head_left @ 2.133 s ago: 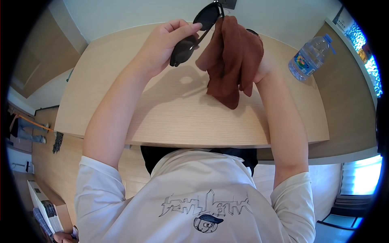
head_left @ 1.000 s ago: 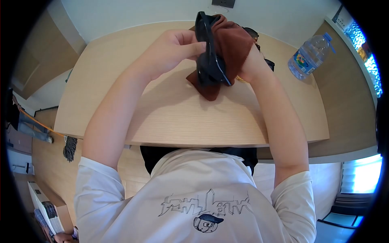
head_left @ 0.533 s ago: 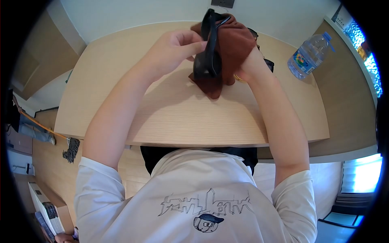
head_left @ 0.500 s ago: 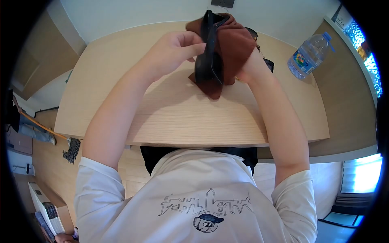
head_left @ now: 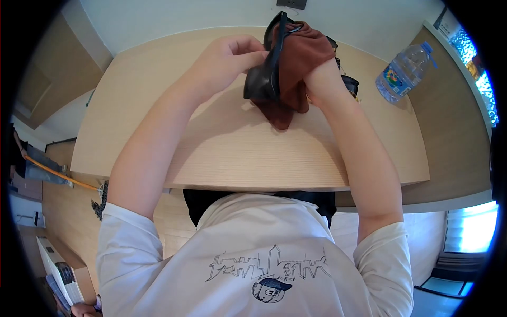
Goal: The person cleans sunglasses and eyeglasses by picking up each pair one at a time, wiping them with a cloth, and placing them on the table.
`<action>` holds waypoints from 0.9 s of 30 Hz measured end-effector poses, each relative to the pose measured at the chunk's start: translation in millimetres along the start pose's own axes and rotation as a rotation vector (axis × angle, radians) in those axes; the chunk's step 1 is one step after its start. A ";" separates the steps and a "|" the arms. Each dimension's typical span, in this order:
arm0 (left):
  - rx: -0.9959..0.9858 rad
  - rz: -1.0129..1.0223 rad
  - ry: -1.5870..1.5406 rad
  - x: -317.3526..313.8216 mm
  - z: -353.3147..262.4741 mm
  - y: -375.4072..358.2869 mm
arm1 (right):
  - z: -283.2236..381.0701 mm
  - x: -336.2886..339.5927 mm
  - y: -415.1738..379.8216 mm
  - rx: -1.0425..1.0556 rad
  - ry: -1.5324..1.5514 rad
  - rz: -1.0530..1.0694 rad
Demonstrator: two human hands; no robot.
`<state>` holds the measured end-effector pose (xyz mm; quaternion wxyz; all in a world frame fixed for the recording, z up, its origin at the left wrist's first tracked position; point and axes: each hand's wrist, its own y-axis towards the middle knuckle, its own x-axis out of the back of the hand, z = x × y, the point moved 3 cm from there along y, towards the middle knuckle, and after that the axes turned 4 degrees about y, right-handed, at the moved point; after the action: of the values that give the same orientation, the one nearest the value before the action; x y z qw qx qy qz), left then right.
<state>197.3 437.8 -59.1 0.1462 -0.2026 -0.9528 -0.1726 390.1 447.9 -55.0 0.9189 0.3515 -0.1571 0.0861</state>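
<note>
Black sunglasses (head_left: pixel 262 84) are held above the far part of the wooden table, with their front turned toward the left. My left hand (head_left: pixel 227 62) pinches them near the middle of the frame with thumb and fingers. A brown cloth (head_left: pixel 302 61) covers my right hand (head_left: pixel 323 84) and lies against the back of the sunglasses. My right fingers are hidden beneath the cloth, gripping it. One corner of the cloth hangs down close to the tabletop. Behind my right wrist, another dark pair of glasses (head_left: pixel 349 83) shows partly on the table.
A clear plastic bottle (head_left: pixel 401 74) with a blue cap stands on the right of the table (head_left: pixel 259 158). A wall socket (head_left: pixel 291 4) is at the back. On the left, a person (head_left: pixel 37 171) holds an orange mop handle (head_left: pixel 63 175). A box (head_left: pixel 79 274) sits lower left.
The sunglasses have tilted, their lenses turning more to the left and into view. My left hand has shifted slightly. The mop on the floor has moved right, partly behind my sleeve.
</note>
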 end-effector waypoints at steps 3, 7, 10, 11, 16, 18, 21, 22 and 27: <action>0.038 -0.045 -0.051 8.7 3.1 2.6 | 15.8 -0.6 2.2 0.097 -0.607 0.156; 0.031 -0.137 -0.092 17.4 9.4 5.0 | 11.9 3.3 -18.5 -0.248 0.392 -0.072; 0.032 -0.222 -0.186 20.9 13.0 7.6 | 23.9 12.0 -2.0 0.133 -0.359 0.236; 0.032 -0.223 -0.186 21.1 13.7 7.9 | 26.1 11.7 0.4 0.133 -0.358 0.236; -0.035 -0.120 -0.346 15.2 11.0 7.0 | 42.1 -21.2 -13.1 0.332 -0.507 0.437; -0.028 -0.080 -0.337 11.7 7.9 3.6 | 37.2 -26.5 -19.1 0.270 -0.221 0.395; -0.005 -0.033 -0.301 5.6 -0.8 -2.4 | 23.6 -29.7 -24.2 -0.434 0.503 0.431; 0.010 -0.027 -0.275 4.4 -2.1 -3.2 | 26.2 -30.3 -26.2 -0.481 0.571 0.409; 0.015 -0.064 -0.245 4.2 4.6 0.0 | 21.3 -32.5 -26.9 -0.504 0.774 0.452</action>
<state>192.6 441.0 -61.7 0.0246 -0.1903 -0.9708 -0.1438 362.0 412.1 -67.9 0.9243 0.0188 0.1068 0.3660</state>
